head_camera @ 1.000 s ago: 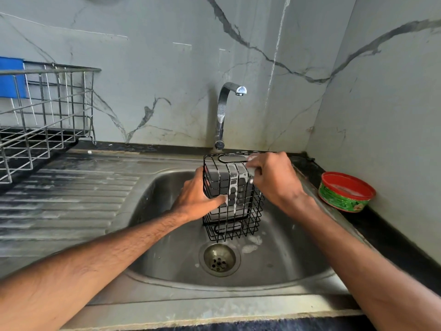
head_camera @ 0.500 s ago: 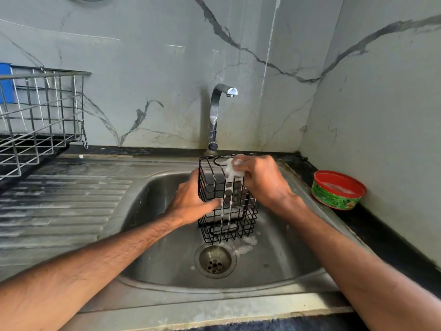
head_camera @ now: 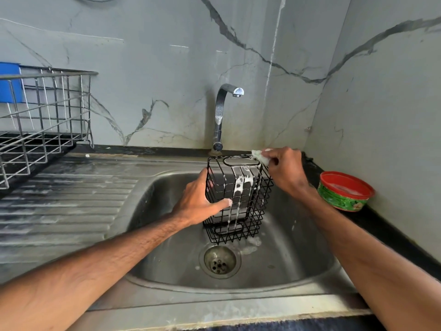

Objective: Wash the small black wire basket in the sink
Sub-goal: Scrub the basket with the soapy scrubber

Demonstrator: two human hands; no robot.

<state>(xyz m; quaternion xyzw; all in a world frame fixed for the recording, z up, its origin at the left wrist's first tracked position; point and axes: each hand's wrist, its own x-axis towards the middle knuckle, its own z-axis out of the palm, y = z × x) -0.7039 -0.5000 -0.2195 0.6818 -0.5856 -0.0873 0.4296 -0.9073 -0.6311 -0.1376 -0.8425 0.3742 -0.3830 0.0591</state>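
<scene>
The small black wire basket (head_camera: pixel 241 201) is held upright over the steel sink (head_camera: pixel 298 254), streaked with white soap foam. My left hand (head_camera: pixel 202 199) grips its left side, thumb on the front wires. My right hand (head_camera: pixel 285 172) pinches a pale soapy sponge (head_camera: pixel 260 156) against the basket's top right rim. Under the basket lies the drain (head_camera: pixel 219 261), with foam specks around it. The chrome tap (head_camera: pixel 222 115) stands behind, and no water is running.
A steel dish rack (head_camera: pixel 45 120) stands on the ribbed drainboard (head_camera: pixel 59 206) at the left, with a blue item (head_camera: pixel 9 82) behind it. A red-rimmed green soap tub (head_camera: pixel 344 191) sits on the dark counter at the right. Marble walls close the back and right.
My right hand with the sponge has slid from the basket's front wires up and right to the top right rim. The left hand keeps its hold.
</scene>
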